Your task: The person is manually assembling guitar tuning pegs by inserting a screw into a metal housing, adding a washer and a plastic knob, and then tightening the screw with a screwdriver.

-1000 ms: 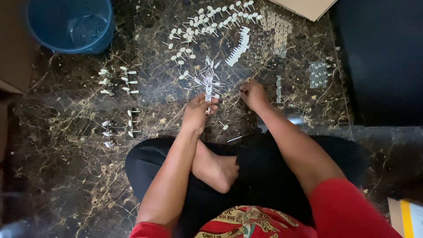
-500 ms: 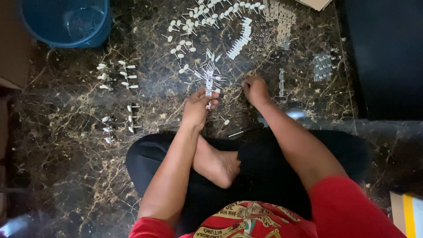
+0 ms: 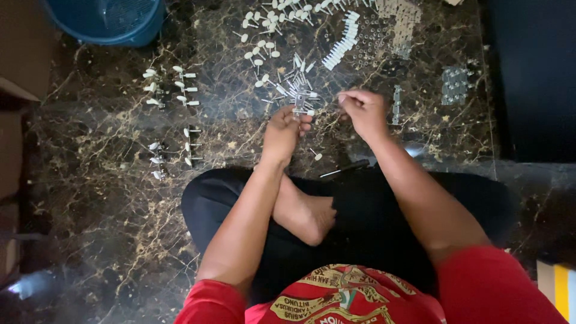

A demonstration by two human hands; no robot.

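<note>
Left hand fingers pinch a small metal part; right hand fingers curl closed just beside it, their hold unclear

Bare dark marble floor lies open to the left of the crossed legs, below the small groups of white pegs. Ahead, the way is crowded: a pile of pegs and metal pins sits just beyond the left hand, with a row of white pieces and metal plates farther out. A blue bucket blocks the far left corner.
</note>
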